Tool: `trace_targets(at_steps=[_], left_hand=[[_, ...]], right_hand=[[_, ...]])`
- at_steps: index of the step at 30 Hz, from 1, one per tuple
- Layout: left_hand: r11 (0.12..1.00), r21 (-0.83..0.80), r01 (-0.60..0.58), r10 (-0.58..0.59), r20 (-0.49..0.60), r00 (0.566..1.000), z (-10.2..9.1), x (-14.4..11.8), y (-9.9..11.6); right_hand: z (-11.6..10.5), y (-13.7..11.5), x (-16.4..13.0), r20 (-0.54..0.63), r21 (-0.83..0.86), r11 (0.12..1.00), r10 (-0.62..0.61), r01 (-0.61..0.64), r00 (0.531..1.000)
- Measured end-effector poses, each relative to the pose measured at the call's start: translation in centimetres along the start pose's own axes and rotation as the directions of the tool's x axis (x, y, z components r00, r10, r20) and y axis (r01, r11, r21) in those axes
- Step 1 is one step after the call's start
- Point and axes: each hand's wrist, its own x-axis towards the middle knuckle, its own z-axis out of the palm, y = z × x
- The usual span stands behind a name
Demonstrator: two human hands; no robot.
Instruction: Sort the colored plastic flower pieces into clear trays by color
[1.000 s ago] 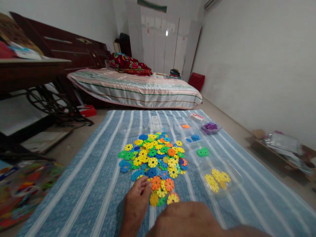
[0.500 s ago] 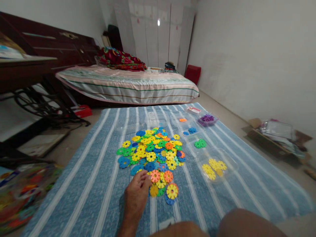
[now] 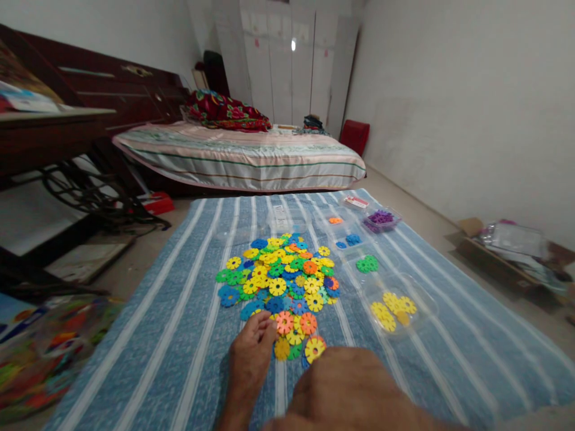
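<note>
My left hand (image 3: 252,348) rests at the near left edge of a heap of coloured notched plastic discs (image 3: 277,286). Its fingers are curled together, and whatever they hold, if anything, is hidden. Beside its thumb lies an orange disc (image 3: 284,322), with a second orange disc (image 3: 308,323) to the right. My right hand (image 3: 341,383), blurred and close to the camera, reaches in from the lower right; its fingers cannot be made out. It partly covers a yellow disc with an orange rim behind it (image 3: 315,348). Near the left fingers lies a dark yellow disc (image 3: 282,349).
Clear plastic trays stand to the right: one with yellow discs (image 3: 390,311), others with green (image 3: 367,263), blue (image 3: 353,239), orange (image 3: 335,220) and purple discs (image 3: 381,218). Everything lies on a blue striped cloth (image 3: 171,311). A bed (image 3: 251,158) stands beyond.
My right hand has come in from the lower right toward the near discs. The left hand stays in about the same place. The view has shifted slightly.
</note>
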Motion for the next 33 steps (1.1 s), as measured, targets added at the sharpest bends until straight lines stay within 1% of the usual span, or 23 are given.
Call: trace_targets(at_steps=[2,3,5,7,9,11,13,16,17,19,22,24,29,31,33], left_hand=[[1.0,-0.01,0.002,-0.002,0.0,1.0,0.0,0.1,0.1],[1.0,-0.015,0.003,-0.003,-0.004,1.0,-0.1,0.1,0.2],[1.0,-0.027,0.006,-0.007,-0.014,1.0,-0.1,0.1,0.3],[0.999,-0.041,0.017,-0.018,-0.022,1.0,0.0,0.2,0.3],[0.998,-0.053,0.033,-0.034,-0.022,0.999,0.0,0.3,0.1],[0.997,-0.056,0.044,-0.045,-0.015,0.999,0.0,0.5,-0.1],[0.997,-0.055,0.05,-0.05,-0.007,0.999,0.0,0.6,-0.2],[0.997,-0.056,0.053,-0.053,-0.011,0.999,-0.1,0.6,-0.1],[0.997,-0.059,0.055,-0.056,-0.012,0.998,-0.1,0.6,-0.1],[0.996,-0.066,0.063,-0.064,-0.021,0.998,-0.1,0.5,0.1],[0.994,-0.081,0.069,-0.071,-0.028,0.997,-0.1,0.5,0.2],[0.993,-0.091,0.07,-0.072,-0.027,0.997,-0.1,0.5,0.3],[0.996,-0.06,0.061,-0.062,-0.019,0.998,-0.2,0.5,0.3],[0.998,-0.049,0.048,-0.049,-0.017,0.999,-0.2,0.4,0.3],[0.998,-0.046,0.042,-0.043,-0.019,0.999,-0.2,0.4,0.3]], right_hand=[[0.2,1.7,0.9,0.001,0.026,0.999,-0.019,0.019,1.0],[0.5,2.4,1.1,0.0,0.031,1.0,-0.003,0.003,1.0],[1.4,3.9,0.6,-0.008,-0.004,0.996,0.087,-0.087,0.996],[2.9,5.5,-0.8,-0.038,-0.089,0.975,0.203,-0.205,0.979],[4.6,7.4,-2.6,-0.077,-0.2,0.924,0.317,-0.326,0.945],[6.2,9.2,-4.1,-0.081,-0.278,0.863,0.416,-0.422,0.906],[7.4,10.5,-5.1,-0.07,-0.314,0.809,0.501,-0.496,0.863],[8.6,11.6,-5.5,-0.058,-0.311,0.753,0.595,-0.58,0.802],[8.9,11.7,-5.4,-0.055,-0.304,0.743,0.611,-0.597,0.789],[9.5,11.6,-5.1,-0.046,-0.287,0.739,0.625,-0.609,0.78],[10.1,11.2,-4.5,-0.026,-0.262,0.746,0.628,-0.612,0.778],[10.2,10.9,-4.2,-0.01,-0.249,0.765,0.612,-0.595,0.791],[10.0,10.4,-4.0,0.02,-0.196,0.862,0.48,-0.468,0.877],[9.9,10.4,-4.1,0.02,-0.185,0.885,0.439,-0.428,0.898],[9.9,10.3,-4.1,0.025,-0.182,0.895,0.417,-0.406,0.908]])
